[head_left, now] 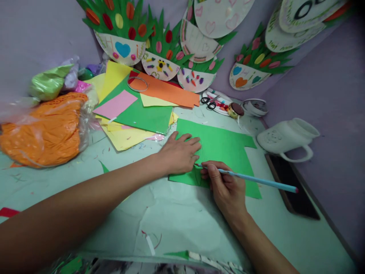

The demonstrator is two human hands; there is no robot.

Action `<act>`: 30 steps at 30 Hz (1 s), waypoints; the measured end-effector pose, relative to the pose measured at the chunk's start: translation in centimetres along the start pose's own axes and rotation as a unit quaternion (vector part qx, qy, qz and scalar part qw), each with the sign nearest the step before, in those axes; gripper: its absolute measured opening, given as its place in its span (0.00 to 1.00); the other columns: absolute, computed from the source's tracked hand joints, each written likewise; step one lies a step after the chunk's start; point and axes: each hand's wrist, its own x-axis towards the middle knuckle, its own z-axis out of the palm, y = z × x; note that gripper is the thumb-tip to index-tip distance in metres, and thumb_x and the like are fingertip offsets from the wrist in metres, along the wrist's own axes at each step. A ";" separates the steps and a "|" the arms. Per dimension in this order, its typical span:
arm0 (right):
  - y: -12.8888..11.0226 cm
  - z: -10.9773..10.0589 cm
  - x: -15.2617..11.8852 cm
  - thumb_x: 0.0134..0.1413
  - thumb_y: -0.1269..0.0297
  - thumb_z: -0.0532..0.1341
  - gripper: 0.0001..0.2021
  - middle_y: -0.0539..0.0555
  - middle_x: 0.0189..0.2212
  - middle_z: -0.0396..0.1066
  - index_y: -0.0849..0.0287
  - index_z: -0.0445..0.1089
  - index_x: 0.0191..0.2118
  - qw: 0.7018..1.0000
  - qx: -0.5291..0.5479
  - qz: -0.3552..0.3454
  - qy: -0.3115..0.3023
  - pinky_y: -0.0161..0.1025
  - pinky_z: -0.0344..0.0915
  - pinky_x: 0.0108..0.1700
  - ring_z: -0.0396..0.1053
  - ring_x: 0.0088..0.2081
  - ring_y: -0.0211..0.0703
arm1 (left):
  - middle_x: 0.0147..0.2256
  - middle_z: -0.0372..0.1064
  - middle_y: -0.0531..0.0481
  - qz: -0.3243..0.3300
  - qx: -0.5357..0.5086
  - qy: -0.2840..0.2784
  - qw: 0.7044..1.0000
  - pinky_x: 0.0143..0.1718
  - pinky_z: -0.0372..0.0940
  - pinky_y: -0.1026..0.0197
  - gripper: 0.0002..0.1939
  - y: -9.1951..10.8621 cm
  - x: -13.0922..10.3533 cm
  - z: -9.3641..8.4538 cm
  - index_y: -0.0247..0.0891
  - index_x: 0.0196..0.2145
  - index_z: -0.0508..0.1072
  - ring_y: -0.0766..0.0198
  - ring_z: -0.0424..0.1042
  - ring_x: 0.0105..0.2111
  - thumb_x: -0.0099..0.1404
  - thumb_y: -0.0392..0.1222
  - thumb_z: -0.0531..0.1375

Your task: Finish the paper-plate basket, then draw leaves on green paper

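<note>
A sheet of green paper (pixel 219 146) lies on the table, with a notch cut from its right side. My left hand (pixel 180 153) presses flat on the sheet's left part, fingers spread. In my right hand (pixel 228 186) is a light blue pencil (pixel 256 179), pinched near its point. The tip touches or nearly touches the paper just beside my left thumb. Faint drawn lines show on the green near the lower edge, by my right fingertips. The pencil's back end points right, over a dark phone (pixel 291 186).
A white mug (pixel 285 139) stands at the right by the wall. Scissors (pixel 209 102), a small jar (pixel 235 110) and a tape roll (pixel 254 107) sit behind the sheet. Coloured papers (pixel 151 116) pile at back left, near an orange bag (pixel 45 129). Paper crafts (pixel 122 47) hang on the wall.
</note>
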 end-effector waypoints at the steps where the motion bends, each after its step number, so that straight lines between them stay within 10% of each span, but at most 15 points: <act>1: 0.1 0.0 0.0 0.57 0.62 0.56 0.10 0.52 0.25 0.72 0.58 0.73 0.32 1.000 0.001 -0.004 -0.004 0.32 0.67 0.22 0.68 0.22 0.36 | 0.61 0.52 0.51 0.000 0.001 0.002 1.000 0.56 0.45 0.37 0.17 0.0 0.0 0.0 0.41 0.51 0.63 0.52 0.51 0.59 0.66 0.45 0.48; 30: -0.5 -0.5 -1.0 0.58 0.63 0.55 0.11 0.50 0.21 0.71 0.59 0.72 0.29 0.998 -0.054 -0.001 -0.014 0.31 0.62 0.19 0.67 0.19 0.35 | 0.61 0.53 0.51 0.001 -0.002 0.002 1.000 0.56 0.44 0.38 0.17 0.0 -0.1 -0.1 0.42 0.51 0.63 0.52 0.51 0.59 0.66 0.44 0.47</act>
